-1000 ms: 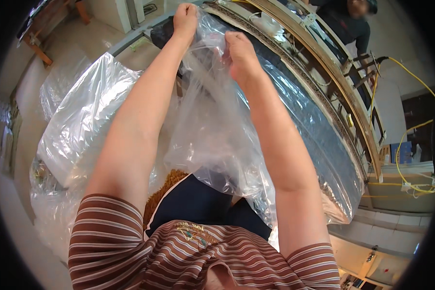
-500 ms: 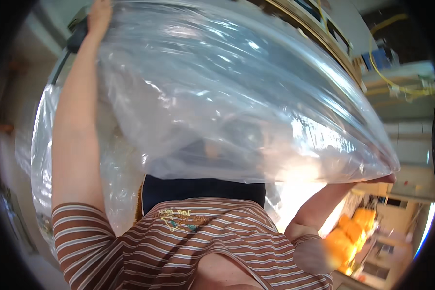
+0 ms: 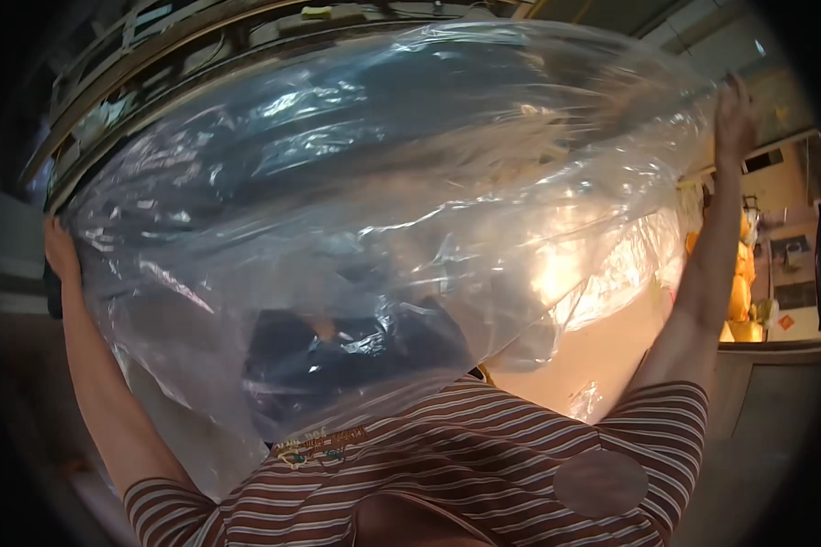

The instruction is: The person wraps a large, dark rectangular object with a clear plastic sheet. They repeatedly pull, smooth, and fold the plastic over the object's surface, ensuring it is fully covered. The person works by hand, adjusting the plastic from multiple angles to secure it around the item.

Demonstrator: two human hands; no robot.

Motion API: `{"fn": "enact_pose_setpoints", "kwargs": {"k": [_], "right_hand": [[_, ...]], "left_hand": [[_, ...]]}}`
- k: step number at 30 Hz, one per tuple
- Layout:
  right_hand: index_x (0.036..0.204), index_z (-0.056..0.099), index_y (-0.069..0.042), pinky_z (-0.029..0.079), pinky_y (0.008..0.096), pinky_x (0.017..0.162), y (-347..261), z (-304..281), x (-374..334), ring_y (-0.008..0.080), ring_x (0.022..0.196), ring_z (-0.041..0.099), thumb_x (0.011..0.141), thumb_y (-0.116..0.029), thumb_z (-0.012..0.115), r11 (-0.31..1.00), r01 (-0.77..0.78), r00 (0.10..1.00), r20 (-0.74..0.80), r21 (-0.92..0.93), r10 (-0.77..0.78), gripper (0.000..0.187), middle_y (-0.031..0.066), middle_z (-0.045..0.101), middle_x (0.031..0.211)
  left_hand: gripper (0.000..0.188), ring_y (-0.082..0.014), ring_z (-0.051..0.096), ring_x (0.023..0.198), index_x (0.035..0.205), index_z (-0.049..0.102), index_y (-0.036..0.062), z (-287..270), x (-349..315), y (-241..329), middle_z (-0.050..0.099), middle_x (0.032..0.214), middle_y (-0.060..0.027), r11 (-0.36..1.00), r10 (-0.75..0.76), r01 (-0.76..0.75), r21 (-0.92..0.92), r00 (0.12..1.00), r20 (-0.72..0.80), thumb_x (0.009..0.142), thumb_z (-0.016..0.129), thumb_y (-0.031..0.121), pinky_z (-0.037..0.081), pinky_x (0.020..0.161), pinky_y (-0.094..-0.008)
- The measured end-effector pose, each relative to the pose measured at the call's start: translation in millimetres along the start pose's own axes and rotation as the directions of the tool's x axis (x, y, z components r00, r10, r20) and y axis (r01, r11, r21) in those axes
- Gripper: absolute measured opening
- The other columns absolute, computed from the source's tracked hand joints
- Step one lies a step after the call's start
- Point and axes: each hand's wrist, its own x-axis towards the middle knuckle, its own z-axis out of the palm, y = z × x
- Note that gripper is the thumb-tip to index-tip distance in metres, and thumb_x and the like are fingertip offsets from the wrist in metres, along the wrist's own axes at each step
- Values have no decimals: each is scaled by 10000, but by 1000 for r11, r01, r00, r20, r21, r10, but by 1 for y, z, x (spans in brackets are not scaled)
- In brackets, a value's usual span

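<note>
"Clear plastic film [image 3: 365, 205]: where is it now?"
"Spread across your front, between your two hands. A moment ago your right hand [image 3: 735, 123] was low beside you; now it's up and out, so the film spans both sides."
"And your grip?"
"Your left hand [image 3: 61, 251] looks closed on the film's edge; your right is blurred, so I can't tell."

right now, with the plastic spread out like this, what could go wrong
The clear plastic sheet spans widely between the left hand and right hand, so pulling harder might tear it or slip an edge free. Its far edge appears close to the wooden rail, where it could snag.
</note>
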Motion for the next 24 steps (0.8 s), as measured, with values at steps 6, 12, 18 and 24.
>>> {"fn": "enact_pose_setpoints", "kwargs": {"k": [6, 12, 18, 24], "right_hand": [[1081, 571, -81, 463, 333, 823, -209, 13, -95, 258, 1017, 590, 848, -289, 628, 629, -88, 926, 296, 772, -233, 317, 106, 607, 1097], [1355, 414, -133, 344, 389, 1023, -240, 194, -161, 309, 1293, 358, 905, -535, 383, 701, -385, 688, 693, 600, -216, 604, 121, 369, 1414], [1361, 406, -151, 348, 406, 1021, -226, 236, -140, 323, 1262, 401, 908, -552, 337, 692, -445, 642, 741, 569, -197, 609, 138, 391, 1400], [1212, 551, -62, 399, 368, 979, -317, 110, -97, 306, 1194, 469, 906, -222, 518, 355, -152, 903, 276, 922, -330, 347, 144, 532, 1260]], "left_hand": [[386, -388, 560, 1021, 1212, 494, 34, -50, -35, -45, 596, 1113, -211, 953, -268, 235, 193, 948, 169, 958, 359, 292, 437, 835, -446], [382, -409, 528, 1079, 1247, 462, 31, -66, -45, -113, 557, 1177, -234, 968, -132, 97, 230, 981, 143, 969, 348, 267, 424, 863, -470], [386, -402, 544, 1047, 1204, 479, 26, -47, -49, -71, 577, 1140, -222, 972, -202, 184, 148, 973, 113, 975, 347, 307, 426, 834, -465], [370, -366, 584, 977, 1119, 559, 21, -84, -39, -147, 624, 1055, -186, 979, -205, 204, 10, 979, 6, 964, 386, 309, 440, 846, -425]]}}
